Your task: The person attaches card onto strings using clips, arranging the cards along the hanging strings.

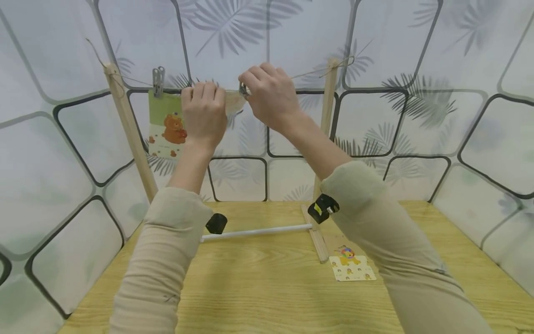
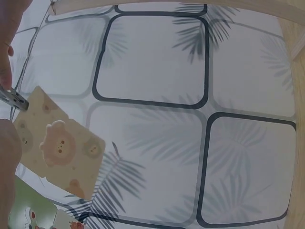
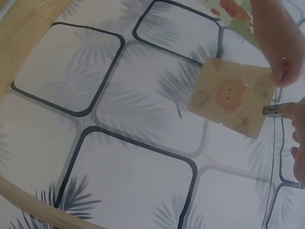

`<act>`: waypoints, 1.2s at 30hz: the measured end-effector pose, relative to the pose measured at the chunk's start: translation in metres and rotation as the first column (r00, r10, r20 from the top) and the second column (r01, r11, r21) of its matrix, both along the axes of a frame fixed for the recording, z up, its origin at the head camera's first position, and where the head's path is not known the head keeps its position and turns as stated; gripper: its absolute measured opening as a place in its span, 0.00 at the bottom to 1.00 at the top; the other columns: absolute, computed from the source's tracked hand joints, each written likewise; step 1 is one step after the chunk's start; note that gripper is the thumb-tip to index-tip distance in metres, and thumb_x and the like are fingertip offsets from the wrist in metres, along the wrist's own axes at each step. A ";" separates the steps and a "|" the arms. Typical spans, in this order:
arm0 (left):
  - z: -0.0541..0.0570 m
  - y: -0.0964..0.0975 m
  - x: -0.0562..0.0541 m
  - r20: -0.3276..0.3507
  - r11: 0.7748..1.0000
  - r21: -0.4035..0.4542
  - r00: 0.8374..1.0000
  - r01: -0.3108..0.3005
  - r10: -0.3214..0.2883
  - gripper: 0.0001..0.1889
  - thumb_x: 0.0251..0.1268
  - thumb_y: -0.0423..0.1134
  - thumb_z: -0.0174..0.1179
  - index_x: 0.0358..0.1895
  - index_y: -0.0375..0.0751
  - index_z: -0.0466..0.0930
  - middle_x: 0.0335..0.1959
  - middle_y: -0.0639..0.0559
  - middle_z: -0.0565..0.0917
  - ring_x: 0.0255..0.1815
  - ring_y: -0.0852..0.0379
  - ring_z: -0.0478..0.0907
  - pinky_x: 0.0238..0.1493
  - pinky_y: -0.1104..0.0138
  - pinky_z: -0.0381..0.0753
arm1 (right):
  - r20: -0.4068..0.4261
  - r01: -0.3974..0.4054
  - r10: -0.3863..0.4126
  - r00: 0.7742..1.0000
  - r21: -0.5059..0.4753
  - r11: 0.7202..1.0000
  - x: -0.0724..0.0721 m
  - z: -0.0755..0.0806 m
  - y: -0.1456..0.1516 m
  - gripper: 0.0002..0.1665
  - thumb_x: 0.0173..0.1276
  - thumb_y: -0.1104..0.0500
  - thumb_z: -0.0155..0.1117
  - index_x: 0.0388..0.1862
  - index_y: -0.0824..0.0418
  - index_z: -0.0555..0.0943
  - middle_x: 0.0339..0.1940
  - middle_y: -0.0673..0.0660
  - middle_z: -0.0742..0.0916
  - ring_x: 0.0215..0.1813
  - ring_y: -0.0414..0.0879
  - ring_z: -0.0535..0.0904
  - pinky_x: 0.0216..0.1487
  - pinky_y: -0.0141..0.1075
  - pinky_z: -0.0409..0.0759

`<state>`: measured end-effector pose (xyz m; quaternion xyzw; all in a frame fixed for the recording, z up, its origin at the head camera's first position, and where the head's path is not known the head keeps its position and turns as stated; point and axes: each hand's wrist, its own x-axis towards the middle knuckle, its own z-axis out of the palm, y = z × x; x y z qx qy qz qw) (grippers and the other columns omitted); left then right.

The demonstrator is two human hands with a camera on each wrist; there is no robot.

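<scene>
Both hands are raised at the string (image 1: 308, 73) in the head view. The left hand (image 1: 204, 111) pinches the top edge of a beige card with a pink animal face (image 3: 228, 95), near one corner. At the other top corner, the right hand (image 1: 270, 95) pinches a grey clothespin (image 3: 274, 110), whose jaws overlap the card's edge beside the string. Most of this card is hidden behind the left hand in the head view. Left of that hand hangs a green and white bear card (image 1: 167, 123), held to the string by another grey clothespin (image 1: 158, 81).
Two wooden posts (image 1: 129, 125) carry the string. A white rod (image 1: 258, 231) runs low between them, reaching a wooden foot (image 1: 315, 236) on the right. A yellow card (image 1: 352, 271) lies on the wooden table (image 1: 258, 287), beside the right sleeve. Patterned curtain (image 1: 238, 178) surrounds the table.
</scene>
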<state>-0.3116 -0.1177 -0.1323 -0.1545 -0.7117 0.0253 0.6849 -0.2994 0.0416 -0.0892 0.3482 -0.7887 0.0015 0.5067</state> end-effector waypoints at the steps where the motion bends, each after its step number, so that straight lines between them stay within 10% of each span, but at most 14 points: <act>1: 0.000 0.000 0.000 0.006 1.000 0.002 1.000 0.002 -0.002 0.12 0.65 0.25 0.44 0.30 0.32 0.78 0.32 0.41 0.78 0.37 0.44 0.74 0.39 0.57 0.66 | 0.014 0.006 -0.006 1.000 -0.002 1.000 0.000 0.000 0.000 0.15 0.60 0.64 0.63 0.48 0.63 0.79 0.47 0.57 0.84 0.51 0.53 0.75 0.45 0.43 0.73; 19: -0.006 -0.004 0.001 0.236 0.993 0.099 0.971 -0.070 0.045 0.13 0.69 0.36 0.46 0.39 0.29 0.76 0.38 0.36 0.77 0.43 0.40 0.71 0.45 0.53 0.66 | 0.023 0.032 -0.031 0.999 -0.050 0.998 -0.006 -0.016 0.013 0.17 0.65 0.58 0.58 0.50 0.66 0.78 0.44 0.60 0.84 0.49 0.55 0.76 0.48 0.43 0.73; 36: -0.007 -0.007 0.004 0.204 0.994 0.105 0.979 0.002 -0.024 0.15 0.69 0.40 0.45 0.39 0.29 0.75 0.38 0.36 0.77 0.42 0.39 0.70 0.45 0.52 0.65 | -0.085 0.062 -0.066 0.994 -0.049 0.997 -0.015 -0.033 0.037 0.16 0.65 0.52 0.56 0.42 0.65 0.79 0.40 0.59 0.83 0.46 0.55 0.75 0.44 0.46 0.72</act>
